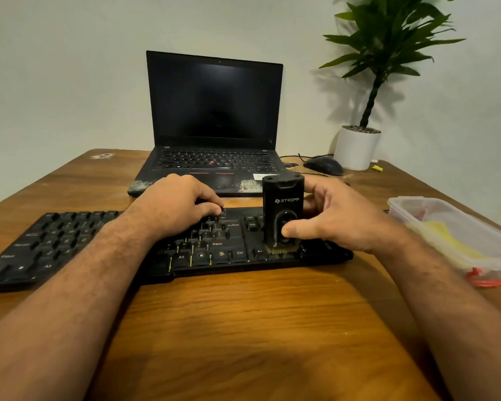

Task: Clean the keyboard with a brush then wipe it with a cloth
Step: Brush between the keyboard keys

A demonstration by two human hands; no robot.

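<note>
A black keyboard (70,244) lies across the wooden table (243,328) in front of me. My right hand (336,218) grips a black block-shaped brush (282,209), held upright. Its tan bristles press on the arrow keys at the keyboard's right part. My left hand (180,204) rests palm down on the keys near the middle, fingers curled at the upper row. A yellow cloth (449,241) lies inside a clear plastic box (417,204) at the right.
An open black laptop (214,111) with a dark screen stands behind the keyboard. A black mouse (324,164) and a white pot with a green plant (356,149) sit at the back right. The plastic box reaches the table's right edge.
</note>
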